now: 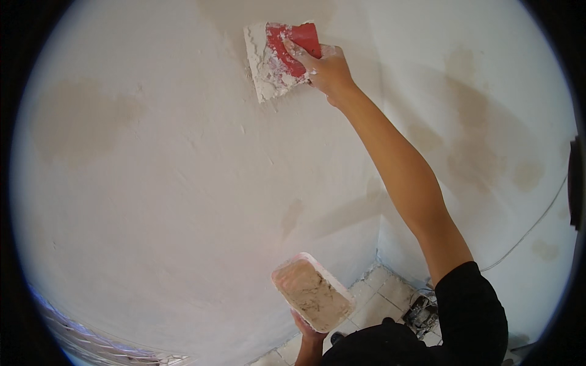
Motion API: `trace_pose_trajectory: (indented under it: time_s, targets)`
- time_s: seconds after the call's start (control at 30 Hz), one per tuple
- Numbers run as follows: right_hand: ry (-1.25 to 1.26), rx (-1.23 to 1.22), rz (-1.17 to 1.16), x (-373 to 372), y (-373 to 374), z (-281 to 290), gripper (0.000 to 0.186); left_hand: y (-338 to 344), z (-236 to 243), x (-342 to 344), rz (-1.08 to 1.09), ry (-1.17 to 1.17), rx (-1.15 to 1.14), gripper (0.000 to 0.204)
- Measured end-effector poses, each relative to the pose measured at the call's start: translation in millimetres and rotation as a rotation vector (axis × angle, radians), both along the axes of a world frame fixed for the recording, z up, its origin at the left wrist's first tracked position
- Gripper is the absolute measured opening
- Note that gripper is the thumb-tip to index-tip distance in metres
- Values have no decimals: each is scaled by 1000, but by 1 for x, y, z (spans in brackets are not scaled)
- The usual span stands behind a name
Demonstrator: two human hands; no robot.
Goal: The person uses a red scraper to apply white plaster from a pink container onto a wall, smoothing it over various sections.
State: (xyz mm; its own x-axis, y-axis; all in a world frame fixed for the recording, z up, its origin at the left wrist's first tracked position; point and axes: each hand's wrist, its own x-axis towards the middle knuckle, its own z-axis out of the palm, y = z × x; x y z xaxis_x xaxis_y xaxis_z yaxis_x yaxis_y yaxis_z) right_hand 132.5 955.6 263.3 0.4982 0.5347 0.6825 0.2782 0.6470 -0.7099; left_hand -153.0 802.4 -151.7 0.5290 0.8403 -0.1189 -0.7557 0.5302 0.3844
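Note:
High on the wall (183, 201), my right hand (326, 67) grips a wide putty knife (299, 43) by its red, plaster-smeared body. Its broad blade is caked with pale filler (266, 76) and lies against or very close to the wall. My right arm is stretched far up and forward. Low down, my left hand (309, 324) holds a pale rectangular tub (337, 287) from its near end, fingers partly hidden beneath it. Inside the tub is beige filler (311, 296), with a rough, scooped surface.
Brownish damp-looking patches (85, 119) mark both walls, which meet in a corner to the right. Below is a tiled floor (375, 305) with a dark, cluttered object (422, 314) on it. A thin cable (531, 229) hangs at right. Crumpled shiny sheeting (97, 338) lies at lower left.

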Motion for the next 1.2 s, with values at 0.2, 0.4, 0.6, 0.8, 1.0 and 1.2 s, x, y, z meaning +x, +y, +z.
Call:
trace_pose_trajectory:
  time_s: [0.2,0.4,0.6,0.8,1.0,1.2]
  targets:
    - [-33,36,-384,17,38,-15,44,-2,10,1,31,34,68,70]
    - [-77,-4,-379,22,22,-17,46,-3,8,0,1,13,63,70]
    - [-168,123,-694,70,25,-44,35,-10,17,4,27,-28,36,66]
    - [36,209,-476,65,-15,-40,30,-12,23,5,28,-25,80,68]
    - [-687,684,-841,10,4,-23,27,-7,24,4,14,-8,87,70]
    - [-1036,598,-845,-23,-6,-89,46,-9,11,3,-13,-56,31,69]
